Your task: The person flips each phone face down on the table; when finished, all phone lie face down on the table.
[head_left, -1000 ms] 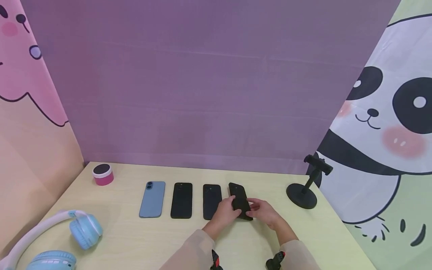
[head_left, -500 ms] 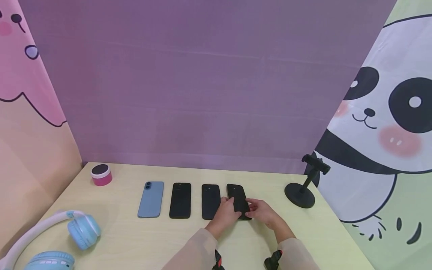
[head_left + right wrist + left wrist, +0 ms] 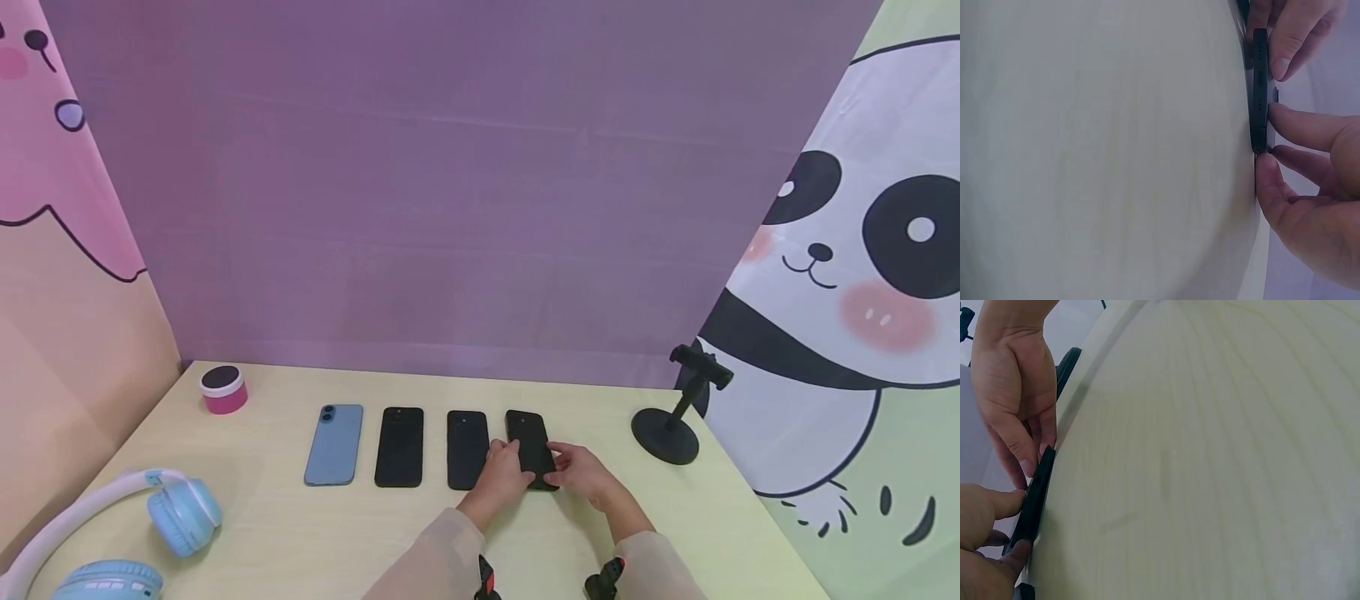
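Observation:
A black smartphone (image 3: 529, 442), back up, is at the right end of a row of phones and leans slightly askew. My left hand (image 3: 500, 477) grips its left side, thumb over the near part of its back. At its right edge, my right hand (image 3: 587, 475) holds it between thumb and fingers. The right wrist view shows the phone's near edge (image 3: 1260, 90) close to the tabletop, with the right thumb and fingertips at one corner. To the left lie another black phone (image 3: 467, 450), a third black phone (image 3: 399, 447) and a light blue phone (image 3: 333, 445).
A black stand (image 3: 667, 435) with a round base is at the back right. A pink jar-like container (image 3: 224, 390) with a dark top sits at the back left. Blue and white headphones (image 3: 183, 512) lie at the front left. A purple cloth backdrop (image 3: 450, 208) rises behind the table.
The held black phone has turned slightly straighter and looks flatter on the table. Both hands stay at its sides. The head view has shifted a little.

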A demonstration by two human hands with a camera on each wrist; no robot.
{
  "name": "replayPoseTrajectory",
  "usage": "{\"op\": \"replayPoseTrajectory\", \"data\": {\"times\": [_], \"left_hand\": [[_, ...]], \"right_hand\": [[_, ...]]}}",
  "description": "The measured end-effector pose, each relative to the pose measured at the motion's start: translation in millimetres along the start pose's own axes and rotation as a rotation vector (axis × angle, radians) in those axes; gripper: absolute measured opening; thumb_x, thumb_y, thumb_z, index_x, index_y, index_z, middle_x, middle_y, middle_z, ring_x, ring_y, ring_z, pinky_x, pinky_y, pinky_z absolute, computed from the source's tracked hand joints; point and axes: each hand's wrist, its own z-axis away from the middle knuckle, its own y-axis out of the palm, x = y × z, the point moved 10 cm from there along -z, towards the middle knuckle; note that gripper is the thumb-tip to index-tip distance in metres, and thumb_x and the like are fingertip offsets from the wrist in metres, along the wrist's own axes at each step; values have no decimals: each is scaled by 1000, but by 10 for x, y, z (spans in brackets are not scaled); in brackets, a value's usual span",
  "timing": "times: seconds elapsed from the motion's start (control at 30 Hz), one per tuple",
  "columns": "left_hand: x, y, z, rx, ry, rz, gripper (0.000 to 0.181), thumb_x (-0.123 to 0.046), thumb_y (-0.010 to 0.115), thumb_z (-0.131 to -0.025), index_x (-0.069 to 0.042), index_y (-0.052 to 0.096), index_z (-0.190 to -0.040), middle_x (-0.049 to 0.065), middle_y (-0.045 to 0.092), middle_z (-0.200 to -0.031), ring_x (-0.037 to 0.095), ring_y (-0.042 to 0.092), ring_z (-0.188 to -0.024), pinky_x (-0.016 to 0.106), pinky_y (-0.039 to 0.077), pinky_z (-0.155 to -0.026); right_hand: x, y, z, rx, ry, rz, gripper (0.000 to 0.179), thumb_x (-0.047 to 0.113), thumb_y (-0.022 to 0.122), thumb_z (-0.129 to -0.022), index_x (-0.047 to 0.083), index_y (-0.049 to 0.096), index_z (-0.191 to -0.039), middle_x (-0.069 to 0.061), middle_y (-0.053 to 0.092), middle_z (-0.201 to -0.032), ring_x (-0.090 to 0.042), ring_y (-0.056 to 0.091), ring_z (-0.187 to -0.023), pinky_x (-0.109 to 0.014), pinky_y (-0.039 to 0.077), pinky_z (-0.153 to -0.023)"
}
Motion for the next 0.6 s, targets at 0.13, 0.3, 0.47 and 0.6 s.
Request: {"op": "replayPoseTrajectory", "data": {"times": [0.13, 0.3, 0.47, 0.6], "left_hand": [[-6, 7, 5, 11, -6, -7, 58, -10, 75, -86, 13, 50, -133, 22, 46, -116, 36, 48, -114, 46, 43, -96], [4, 41, 7, 28, -28, -45, 53, -9, 75, -86, 13, 53, -129, 20, 44, -113, 35, 46, -112, 44, 44, -94], [25, 72, 6, 62, -41, -64, 54, -11, 74, -87, 12, 52, -131, 20, 43, -116, 34, 45, -115, 43, 45, -94], [31, 19, 2, 87, -16, -80, 56, -18, 71, -90, 9, 51, -134, 20, 43, -122, 33, 46, -118, 45, 46, -94]], "right_hand": [[-17, -2, -27, -8, -2, 8, 60, -9, 73, -79, -12, 49, -134, -14, 59, -96, -25, 55, -88, -37, 49, -77], [-28, -9, -16, -21, 4, 30, 59, -9, 73, -79, -10, 51, -133, -12, 60, -96, -24, 56, -87, -37, 50, -76], [-17, -21, 0, -24, 13, 55, 60, -9, 73, -78, -10, 51, -133, -12, 60, -96, -25, 57, -87, -38, 50, -76], [74, -63, -33, -62, -27, 168, 55, -2, 72, -82, -8, 51, -133, -14, 61, -98, -27, 58, -89, -42, 50, -78]]}}
